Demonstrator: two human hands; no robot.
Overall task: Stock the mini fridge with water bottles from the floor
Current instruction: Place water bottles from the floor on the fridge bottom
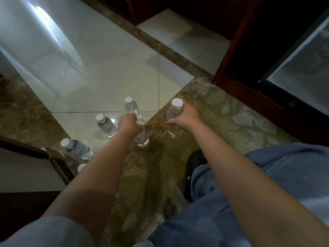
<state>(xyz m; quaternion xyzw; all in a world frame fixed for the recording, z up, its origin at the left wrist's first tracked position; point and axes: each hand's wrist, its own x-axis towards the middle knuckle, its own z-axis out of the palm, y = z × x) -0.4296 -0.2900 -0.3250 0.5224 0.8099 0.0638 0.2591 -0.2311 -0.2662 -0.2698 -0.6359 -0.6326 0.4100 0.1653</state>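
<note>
1. The right grip [185, 114] is wrapped around the upper body of an upright water bottle [174, 130] standing on the carpet [231, 122]; the left grip [129, 125] is closed around a second bottle [142, 139] near it, at the carpet's edge, hiding its cap.
2. Both holds sit high; a firm but not crushing squeeze should do, since thin plastic will likely give.
3. Lift each straight up, so neither base clips the spare bottles [106, 124] standing near on the tiled floor [106, 77].
4. The mini fridge [302, 65] seems to be the dark-framed panel at the upper right; whether it stands open I cannot tell; carry the right bottle there first, kept upright.
</note>
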